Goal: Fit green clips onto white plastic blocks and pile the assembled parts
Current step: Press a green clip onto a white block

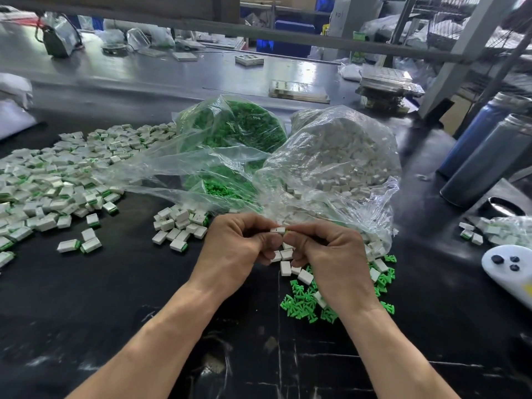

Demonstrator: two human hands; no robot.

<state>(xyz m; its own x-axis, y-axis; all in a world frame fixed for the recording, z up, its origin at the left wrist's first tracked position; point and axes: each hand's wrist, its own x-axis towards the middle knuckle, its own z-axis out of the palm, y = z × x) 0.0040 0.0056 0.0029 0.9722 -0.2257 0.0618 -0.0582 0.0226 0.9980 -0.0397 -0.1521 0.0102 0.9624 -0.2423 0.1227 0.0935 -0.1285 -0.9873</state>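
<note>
My left hand (234, 243) pinches a small white plastic block (277, 229) above the black table. My right hand (331, 254) meets it from the right and pinches a green clip (287, 232) at the block's end. Loose white blocks (288, 264) and green clips (302, 303) lie under and beside my right hand. A small pile of assembled parts (180, 226) sits left of my hands, and a big pile of assembled parts (57, 174) spreads over the left of the table. Behind stand a clear bag of green clips (230, 131) and a clear bag of white blocks (339, 156).
Two dark cylindrical bottles (489, 156) lie at the right, with a white controller (509, 269) at the right edge near a small bag of parts (501, 228). Trays (299, 92) and clutter fill the back of the table under a metal frame bar (259, 34).
</note>
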